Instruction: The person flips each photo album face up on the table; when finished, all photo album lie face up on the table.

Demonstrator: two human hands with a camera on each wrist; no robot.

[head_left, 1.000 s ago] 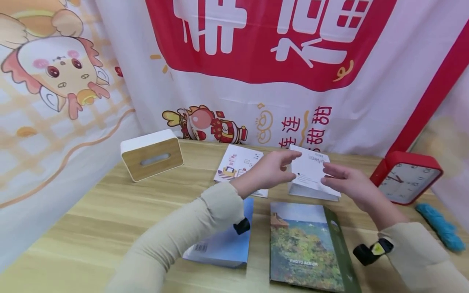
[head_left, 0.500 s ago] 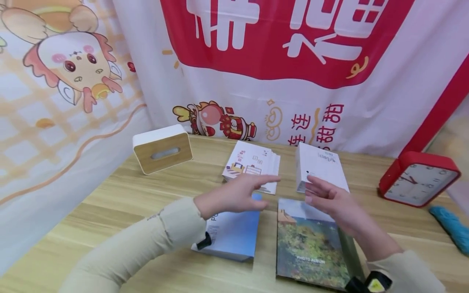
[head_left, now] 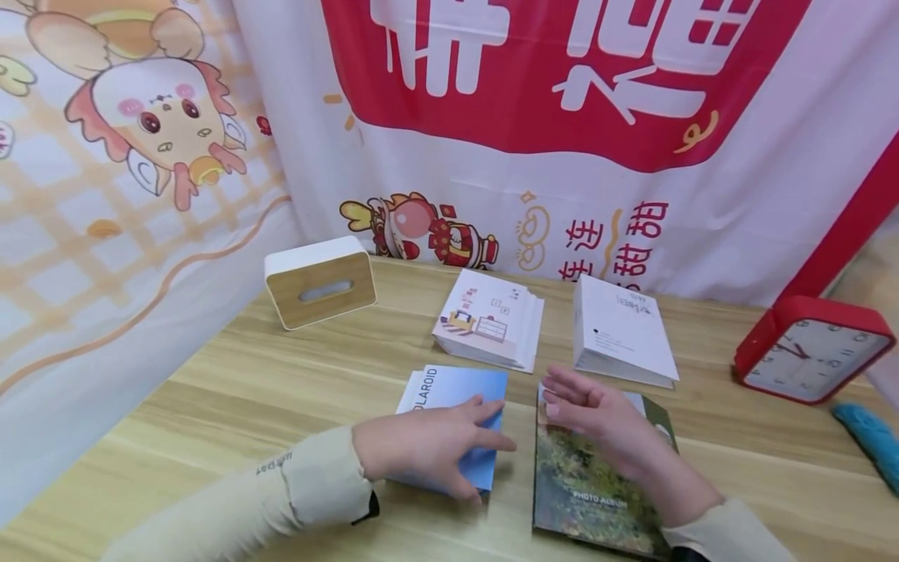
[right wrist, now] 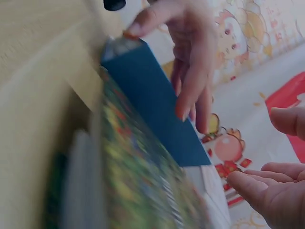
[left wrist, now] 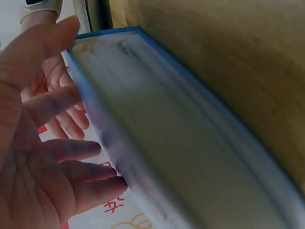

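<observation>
My left hand [head_left: 438, 445] is spread over a blue book marked "POLAROID" [head_left: 485, 382], thumb near its front edge and fingers towards the right side. In the left wrist view the fingertips reach the cover of this thick book [left wrist: 157, 129]; whether they press on it I cannot tell. The right wrist view shows its blue spine [right wrist: 147, 100] beneath the left hand [right wrist: 193, 62]. My right hand [head_left: 607, 425] hovers with loosely bent fingers above a green-edged photo album [head_left: 583, 476] with a painted landscape cover. Nothing is in that hand.
Behind lie a small stack of illustrated white books [head_left: 485, 316] and a white book [head_left: 625, 328]. A wood-fronted tissue box [head_left: 319, 293] stands back left. At right are a red clock [head_left: 818, 351] and blue yarn [head_left: 867, 441]. A printed curtain [head_left: 421, 156] hangs behind the table.
Both hands have come back towards the body from near the rear books. The left has lowered over the blue book, the right over the photo album. The head view has shifted slightly left.
</observation>
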